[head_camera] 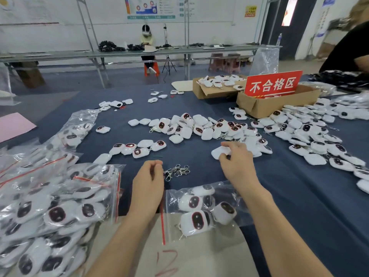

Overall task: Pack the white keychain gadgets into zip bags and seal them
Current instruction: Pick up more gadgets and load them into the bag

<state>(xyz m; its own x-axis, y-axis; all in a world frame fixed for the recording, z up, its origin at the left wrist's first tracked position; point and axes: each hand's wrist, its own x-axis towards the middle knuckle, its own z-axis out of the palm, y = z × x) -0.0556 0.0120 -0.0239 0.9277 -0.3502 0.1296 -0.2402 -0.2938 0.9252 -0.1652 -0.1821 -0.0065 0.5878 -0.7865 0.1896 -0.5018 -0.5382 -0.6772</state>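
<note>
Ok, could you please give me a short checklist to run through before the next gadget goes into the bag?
1. The right hand grips a white gadget: ok.
2. The zip bag lies close in front, partly filled: ok.
3. Bag mouth open at the red zip strip: cannot tell.
4. The left hand holds the bag mouth: cannot tell; its fingers are curled, but what they hold is unclear.
5. The key clips lie off the bag: ok.

White dark-faced gadgets [207, 133] in a loose heap; perhaps four inside the near zip bag [173, 226].
</note>
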